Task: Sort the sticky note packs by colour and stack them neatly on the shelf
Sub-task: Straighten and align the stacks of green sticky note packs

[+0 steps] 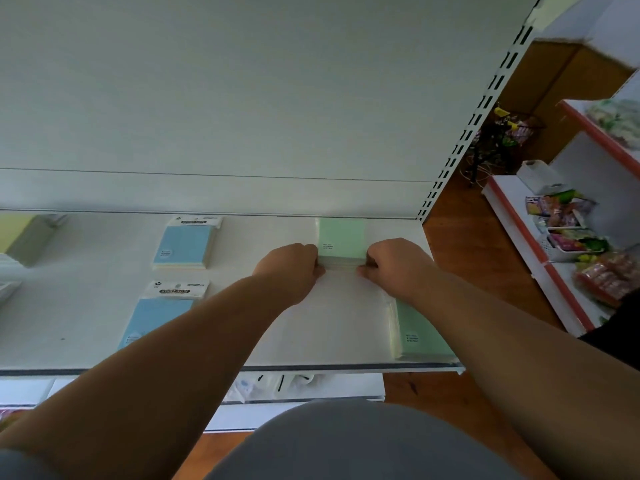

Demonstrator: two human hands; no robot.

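While both hands, left hand [294, 268] and right hand [391, 263], pinch the green stack [342, 241] between curled fingers, squeeze evenly inward so its edges square up on the shelf [86, 320].

A green pack stack [342, 242] lies flat at centre right on the white shelf [86, 306]. Another green pack [420, 332] sits at lower right. Two blue packs [185, 244] [156, 318] lie left of centre, a yellow stack [20, 237] at far left.
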